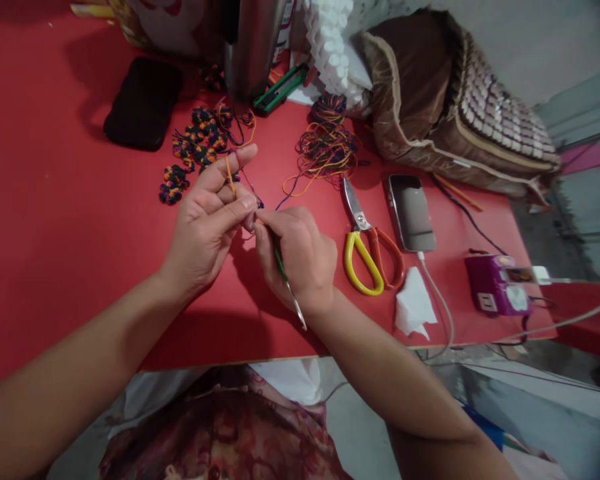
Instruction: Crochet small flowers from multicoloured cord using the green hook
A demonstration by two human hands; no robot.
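Observation:
My left hand [210, 220] is raised over the red table, its index finger stretched out with orange and dark yarn [230, 175] looped round it. Its thumb and a finger pinch the yarn beside my right fingertips. Held in my right hand [300, 253] is a crochet hook [286, 280] with a green grip; its silver rear end sticks out below the palm. The hook's front tip and the small work between the fingers are mostly hidden. Behind my left hand lie several multicoloured crocheted pieces [200, 137]. A loose tangle of multicoloured yarn [327, 147] lies beyond my right hand.
Scissors [363, 233] with yellow and red handles lie to the right, by a charging phone [411, 213] and crumpled white paper [415, 303]. A black case [145, 103], metal bottle [254, 50], green cutter [283, 90], brown bag [450, 100] and purple box [495, 283] surround the work area.

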